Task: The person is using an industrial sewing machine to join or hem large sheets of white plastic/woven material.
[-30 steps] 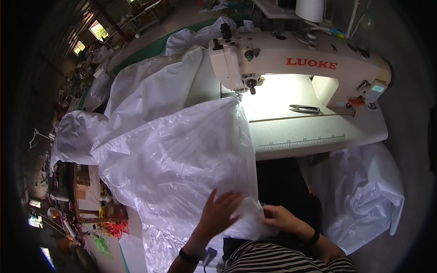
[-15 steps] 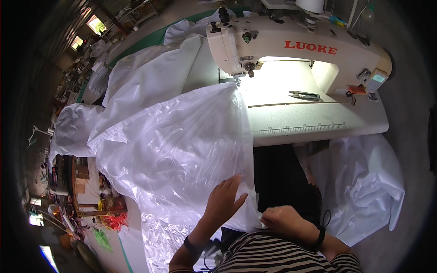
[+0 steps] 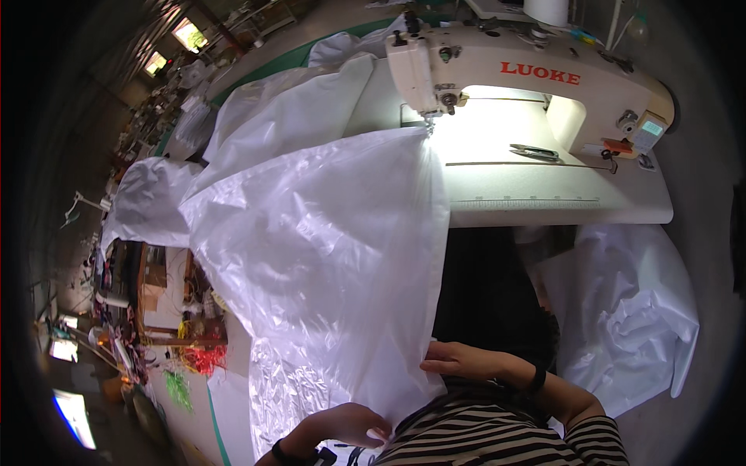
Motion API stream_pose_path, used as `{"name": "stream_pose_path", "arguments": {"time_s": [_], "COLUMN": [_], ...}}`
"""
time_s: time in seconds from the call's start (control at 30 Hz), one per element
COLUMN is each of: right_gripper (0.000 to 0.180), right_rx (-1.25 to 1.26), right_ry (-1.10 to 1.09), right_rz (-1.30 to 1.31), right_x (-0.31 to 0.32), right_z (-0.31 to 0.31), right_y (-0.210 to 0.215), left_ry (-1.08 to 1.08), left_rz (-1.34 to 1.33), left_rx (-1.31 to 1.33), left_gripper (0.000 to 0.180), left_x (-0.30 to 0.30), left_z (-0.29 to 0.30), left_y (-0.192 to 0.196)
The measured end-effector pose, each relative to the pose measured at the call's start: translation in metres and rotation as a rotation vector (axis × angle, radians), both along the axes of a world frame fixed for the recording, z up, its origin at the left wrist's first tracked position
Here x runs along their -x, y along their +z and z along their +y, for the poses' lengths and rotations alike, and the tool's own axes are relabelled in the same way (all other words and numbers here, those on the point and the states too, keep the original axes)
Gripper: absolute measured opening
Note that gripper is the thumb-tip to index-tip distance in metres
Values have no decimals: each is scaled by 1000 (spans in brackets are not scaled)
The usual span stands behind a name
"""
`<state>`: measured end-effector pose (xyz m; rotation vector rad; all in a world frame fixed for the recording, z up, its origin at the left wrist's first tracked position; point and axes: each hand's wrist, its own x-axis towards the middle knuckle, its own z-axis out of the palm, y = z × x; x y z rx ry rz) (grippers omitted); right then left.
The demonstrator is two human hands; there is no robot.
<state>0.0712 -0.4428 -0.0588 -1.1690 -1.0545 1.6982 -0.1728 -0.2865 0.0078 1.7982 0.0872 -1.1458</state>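
A large glossy white plastic-like sheet (image 3: 334, 256) hangs from under the needle of a sewing machine (image 3: 536, 70) down to my lap. The sheet is drawn smooth, with its right edge running almost straight from the needle to my waist. My right hand (image 3: 466, 361) grips that edge near its lower end, fingers together and the thumb side hidden by the sheet. Low at the left, my left hand (image 3: 357, 426) has curled fingers closed on the sheet's lower part by my striped shirt. Thread snips (image 3: 534, 152) lie on the lit machine bed (image 3: 559, 202), apart from both hands.
More white sheeting (image 3: 287, 109) is heaped behind and left of the needle. Another bunched white sheet (image 3: 637, 311) hangs below the machine bed at the right. At left stand cluttered shelves (image 3: 163, 287) with red strands (image 3: 203, 356) and green strands (image 3: 177, 388) beside them.
My left hand, flat on the sheet before, has moved down and closed near my waist. My right hand has shifted slightly up and left along the edge. The sheet is smoother, its gathers gone.
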Motion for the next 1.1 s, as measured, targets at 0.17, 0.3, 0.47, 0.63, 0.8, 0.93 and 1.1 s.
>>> {"name": "stream_pose_path", "arguments": {"time_s": [0.17,0.3,0.47,0.63,0.8,0.93,1.1], "right_gripper": [55,54,48,40,57,82,90], "right_rx": [-28,-170,-193,-40,-26,-223,-129], "right_ry": [36,-163,-252,-445,-437,-491,-609], "right_rz": [-55,129,382,95,-101,-762,-1103], "right_x": [6,9,3,-13,2,21,25], "right_z": [-1,-5,-8,-11,-8,-3,-10], "right_y": [4,5,-7,-19,1,15,10], "left_ry": [384,415,422,9,-207,-236,30], "left_rz": [-578,-696,-663,-647,-194,-212,-624], "left_rx": [-453,-672,-698,-534,-408,-349,-292], "left_gripper": [56,56,40,26,28,28,25], "left_x": [-14,-49,-42,-9,10,-14,-45], "left_z": [-32,-70,-66,-53,-58,-68,-52], "left_y": [19,-14,-77,-61,-4,0,3]}}
